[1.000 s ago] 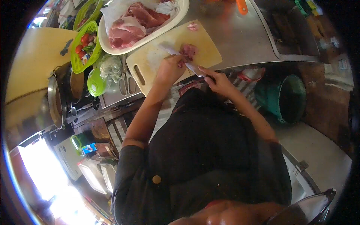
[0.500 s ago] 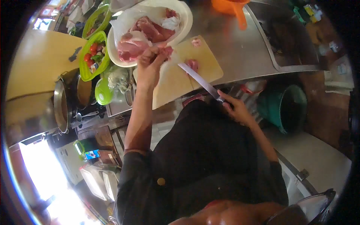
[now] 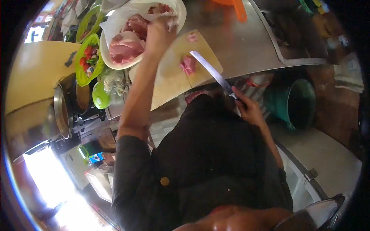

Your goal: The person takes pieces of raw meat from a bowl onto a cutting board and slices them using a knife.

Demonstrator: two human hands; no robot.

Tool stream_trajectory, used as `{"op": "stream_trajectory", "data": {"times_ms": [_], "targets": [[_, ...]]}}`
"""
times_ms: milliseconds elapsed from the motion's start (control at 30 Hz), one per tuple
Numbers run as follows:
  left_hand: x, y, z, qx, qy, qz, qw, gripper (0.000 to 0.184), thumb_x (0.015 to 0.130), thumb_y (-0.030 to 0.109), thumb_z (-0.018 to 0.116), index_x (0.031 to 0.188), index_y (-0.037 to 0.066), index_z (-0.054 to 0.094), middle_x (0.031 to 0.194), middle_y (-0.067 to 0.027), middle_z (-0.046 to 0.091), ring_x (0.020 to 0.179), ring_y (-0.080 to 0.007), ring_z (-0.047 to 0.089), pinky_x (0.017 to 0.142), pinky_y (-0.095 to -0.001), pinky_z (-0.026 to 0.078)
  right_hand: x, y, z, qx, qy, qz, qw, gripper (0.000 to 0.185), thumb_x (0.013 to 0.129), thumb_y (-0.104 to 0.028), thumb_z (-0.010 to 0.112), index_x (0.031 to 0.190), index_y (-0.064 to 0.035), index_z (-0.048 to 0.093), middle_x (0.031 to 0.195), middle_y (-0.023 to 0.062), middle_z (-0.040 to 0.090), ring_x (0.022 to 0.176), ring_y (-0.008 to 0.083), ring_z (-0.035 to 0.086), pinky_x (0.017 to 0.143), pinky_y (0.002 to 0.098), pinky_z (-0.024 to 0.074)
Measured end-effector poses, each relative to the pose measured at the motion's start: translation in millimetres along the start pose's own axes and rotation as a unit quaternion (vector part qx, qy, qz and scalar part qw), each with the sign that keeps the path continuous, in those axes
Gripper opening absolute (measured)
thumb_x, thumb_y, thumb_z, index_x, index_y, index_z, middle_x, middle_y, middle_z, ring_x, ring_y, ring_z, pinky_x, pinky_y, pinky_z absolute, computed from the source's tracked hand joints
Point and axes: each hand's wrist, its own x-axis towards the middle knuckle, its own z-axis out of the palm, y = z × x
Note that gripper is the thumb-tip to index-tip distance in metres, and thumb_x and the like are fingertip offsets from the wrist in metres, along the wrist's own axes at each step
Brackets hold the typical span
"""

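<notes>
My left hand (image 3: 161, 32) reaches into the white basin (image 3: 182, 17), over raw meat (image 3: 126, 48) lying on plastic; its fingertips are hidden, so what they touch cannot be made out. In my right hand (image 3: 248, 107) is the handle of a long knife (image 3: 212, 71), its blade pointing up and left above the edge of the cutting board (image 3: 169, 85). A small piece of meat (image 3: 187, 65) lies on the board beside the blade tip, and a paler scrap (image 3: 192, 37) is near the board's far corner.
Left of the basin stands a green basket (image 3: 80, 73) with tomatoes. A green round container (image 3: 101, 95) and a plastic bag (image 3: 115, 81) are below it. An orange handled item (image 3: 240, 10) is at the top, a green bucket (image 3: 283, 102) at the right.
My left hand has left the board and moved up into the basin. My right hand has drawn the knife back to the right, away from the meat on the board.
</notes>
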Motion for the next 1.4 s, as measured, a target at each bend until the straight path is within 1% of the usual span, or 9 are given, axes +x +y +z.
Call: {"op": "stream_trajectory", "data": {"times_ms": [100,300,400,500,600,800,1000,1100,1400], "targets": [[-73,52,3,-0.09,-0.088,-0.216,0.968,0.028,0.073,0.012,0.068,0.099,0.001,0.066,0.083,-0.0156,0.065,0.086,-0.0313,0.064,0.077,-0.0383,0.051,6,1,2,-0.019,0.011,-0.018,1.0,0.051,0.088,-0.002,0.056,0.135,-0.0186,0.049,0.119,0.0178,0.061,0.105,0.031,0.062,0.088,0.0355,0.048],[-107,34,31,-0.056,-0.179,-0.057,0.981,0.028,0.072,0.011,0.069,0.099,0.003,0.066,0.079,-0.0102,0.067,0.078,-0.0194,0.064,0.067,-0.0309,0.052,15,4,-6,-0.034,0.04,-0.008,0.999,0.052,0.087,-0.002,0.057,0.136,-0.0197,0.049,0.107,0.0195,0.065,0.089,0.0287,0.065,0.08,0.0339,0.0495],[-95,36,29,-0.177,-0.272,-0.194,0.926,0.025,0.073,0.008,0.069,0.096,0.0,0.065,0.083,-0.0106,0.067,0.077,-0.0161,0.064,0.066,-0.0284,0.051,16,7,-7,-0.033,0.036,-0.016,0.999,0.053,0.087,-0.002,0.058,0.136,-0.0196,0.048,0.103,0.0191,0.066,0.087,0.0266,0.065,0.079,0.033,0.0492],[-94,38,34,-0.336,-0.219,-0.351,0.846,0.035,0.071,0.011,0.073,0.101,-0.002,0.062,0.079,-0.0089,0.067,0.067,-0.0145,0.065,0.059,-0.0281,0.051,14,7,-6,-0.031,0.035,-0.004,0.999,0.053,0.087,-0.003,0.058,0.136,-0.0202,0.049,0.103,0.0194,0.066,0.087,0.0265,0.065,0.08,0.0336,0.0491],[-103,58,46,-0.413,0.083,-0.354,0.835,0.038,0.074,0.012,0.074,0.105,-0.006,0.06,0.077,-0.0088,0.068,0.063,-0.0112,0.063,0.056,-0.0259,0.05,11,3,-5,-0.021,0.059,-0.015,0.998,0.052,0.087,-0.003,0.058,0.136,-0.0215,0.049,0.105,0.0202,0.065,0.091,0.0283,0.065,0.081,0.034,0.049],[-147,66,13,-0.198,-0.056,-0.404,0.891,0.035,0.076,0.011,0.073,0.108,0.0,0.063,0.083,-0.0128,0.068,0.067,-0.0151,0.065,0.059,-0.0271,0.051,7,4,-5,-0.031,0.01,0.022,0.999,0.052,0.088,-0.005,0.059,0.136,-0.0224,0.048,0.115,0.0195,0.062,0.101,0.0298,0.064,0.085,0.0347,0.0485],[-125,60,24,-0.048,0.053,-0.097,0.993,0.011,0.077,0.003,0.067,0.087,0.003,0.07,0.09,-0.0128,0.068,0.073,-0.0244,0.066,0.064,-0.0319,0.054,18,-6,11,-0.021,-0.007,-0.019,1.0,0.051,0.089,-0.006,0.056,0.137,-0.0211,0.046,0.114,0.0201,0.062,0.102,0.0341,0.062,0.085,0.0369,0.0488],[-127,45,40,-0.093,0.028,-0.138,0.986,0.011,0.076,0.001,0.066,0.087,0.003,0.07,0.091,-0.0133,0.068,0.079,-0.026,0.067,0.07,-0.0329,0.055,22,-2,20,-0.071,-0.021,0.003,0.997,0.051,0.088,-0.001,0.057,0.136,-0.0168,0.049,0.117,0.0168,0.062,0.099,0.0205,0.063,0.082,0.0307,0.048],[-130,36,40,-0.148,0.006,-0.175,0.973,0.011,0.075,0.002,0.065,0.084,0.005,0.071,0.088,-0.0128,0.069,0.079,-0.0256,0.067,0.073,-0.0327,0.055,70,-7,53,-0.079,-0.01,-0.012,0.997,0.05,0.088,-0.003,0.055,0.136,-0.0165,0.048,0.097,0.0235,0.062,0.081,0.0345,0.063,0.074,0.0367,0.0482]]}}
